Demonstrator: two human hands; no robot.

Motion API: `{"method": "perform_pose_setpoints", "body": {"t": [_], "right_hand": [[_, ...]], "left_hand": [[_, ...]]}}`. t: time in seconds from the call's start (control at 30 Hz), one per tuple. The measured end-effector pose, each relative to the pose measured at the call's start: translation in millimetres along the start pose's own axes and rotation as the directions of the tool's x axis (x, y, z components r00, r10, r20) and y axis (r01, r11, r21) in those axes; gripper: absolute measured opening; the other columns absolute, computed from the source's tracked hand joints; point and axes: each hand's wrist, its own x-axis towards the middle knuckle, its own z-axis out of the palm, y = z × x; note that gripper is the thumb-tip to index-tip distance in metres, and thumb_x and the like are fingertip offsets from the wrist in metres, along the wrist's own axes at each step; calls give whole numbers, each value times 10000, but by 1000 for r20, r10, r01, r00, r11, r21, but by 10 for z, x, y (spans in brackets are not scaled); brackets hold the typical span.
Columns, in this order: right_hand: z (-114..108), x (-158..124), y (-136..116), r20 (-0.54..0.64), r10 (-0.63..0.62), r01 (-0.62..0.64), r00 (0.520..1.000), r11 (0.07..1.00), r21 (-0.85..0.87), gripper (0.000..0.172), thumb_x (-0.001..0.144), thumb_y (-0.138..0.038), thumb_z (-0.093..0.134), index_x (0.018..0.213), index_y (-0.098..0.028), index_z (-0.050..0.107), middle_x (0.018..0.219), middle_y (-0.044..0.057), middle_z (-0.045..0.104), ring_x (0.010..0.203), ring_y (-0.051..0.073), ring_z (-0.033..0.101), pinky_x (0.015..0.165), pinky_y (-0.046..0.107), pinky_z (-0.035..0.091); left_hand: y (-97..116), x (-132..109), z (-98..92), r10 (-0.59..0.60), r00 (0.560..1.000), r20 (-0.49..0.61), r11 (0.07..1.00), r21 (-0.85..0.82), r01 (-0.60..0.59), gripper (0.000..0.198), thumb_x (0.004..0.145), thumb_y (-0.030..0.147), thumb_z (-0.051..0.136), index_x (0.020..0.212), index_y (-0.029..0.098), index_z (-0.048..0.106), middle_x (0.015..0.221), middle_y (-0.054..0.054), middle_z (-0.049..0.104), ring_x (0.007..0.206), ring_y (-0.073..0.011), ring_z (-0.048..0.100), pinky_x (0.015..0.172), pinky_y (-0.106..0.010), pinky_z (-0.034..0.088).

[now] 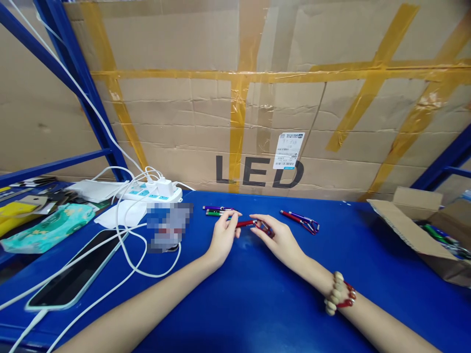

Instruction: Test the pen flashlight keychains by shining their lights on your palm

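Well, a blue bench (235,309) spreads below, with an open carton (399,226) well right of my right hand (282,240). My left hand (222,235) holds a red tube (246,224) — its other end sits within my curved right hand, gripped or not I can't tell. A purple tube (214,208) and a green tube (212,213) lie just beyond my left hand.

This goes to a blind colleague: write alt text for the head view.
The left hand holds a red tube over a blue table, the right hand at the tube's right end. Other tubes lie beyond; a phone and cables sit left, an open carton right.
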Motion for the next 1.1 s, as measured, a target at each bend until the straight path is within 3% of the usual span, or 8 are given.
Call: {"method": "perform_pose_setpoints", "body": {"t": [0.2,0.37,0.5,0.57,0.67,0.77,1.0,1.1], "right_hand": [[-15,23,21,17,70,-72,997,986,152,326,872,-353,428,1087,-182,603,764,33,590,525,108,537,505,230,463],[5,28,-19,28,160,-160,987,930,331,361,872,-382,408,1043,-144,619,692,19,583,455,83,476,438,208,413],[7,30,-64,77,187,-202,979,890,408,390,868,-391,418,1136,-139,549,615,-19,523,426,74,432,410,194,376],[0,26,-67,65,166,-178,984,913,367,381,878,-387,406,1154,-159,537,626,-15,530,450,85,446,430,200,388],[-13,13,-37,8,35,-35,999,984,175,327,876,-367,428,1104,-195,588,732,26,573,601,127,521,565,239,441],[-14,-1,0,51,-88,86,995,995,54,307,893,-313,406,1124,-223,587,791,38,579,707,147,543,664,261,443],[14,-7,-37,104,28,-46,994,983,175,380,908,-310,364,1254,-189,464,675,-7,590,552,104,518,541,214,430],[-2,-7,-32,71,-22,16,997,996,84,347,893,-331,404,1187,-199,534,753,18,600,610,118,534,566,226,439]], "left_hand": [[-8,31,-33,-19,998,-64,999,26,20,340,782,499,484,842,166,515,428,72,411,412,-67,351,423,-182,225],[-11,2,-3,-30,998,51,997,71,26,364,730,517,543,773,155,524,455,74,409,404,-51,318,415,-184,206],[14,-41,15,-18,990,141,979,203,-11,380,681,504,603,651,128,556,441,71,389,397,-36,268,410,-192,165],[25,-47,15,-23,991,133,975,223,-8,392,688,511,590,628,124,563,426,71,370,394,-40,271,405,-194,165],[29,-39,7,-50,993,110,981,190,28,393,709,533,551,657,143,534,402,83,338,377,-51,282,390,-189,182],[26,-39,1,-69,990,126,988,147,50,390,732,553,507,684,167,485,401,96,314,364,-51,258,379,-181,184],[34,-80,8,-1,975,223,957,284,-64,396,773,528,454,618,164,468,426,83,309,385,-56,255,399,-195,192],[34,-76,7,-14,977,211,966,255,-41,402,796,516,401,607,166,460,411,85,284,387,-63,242,408,-201,196]]}}
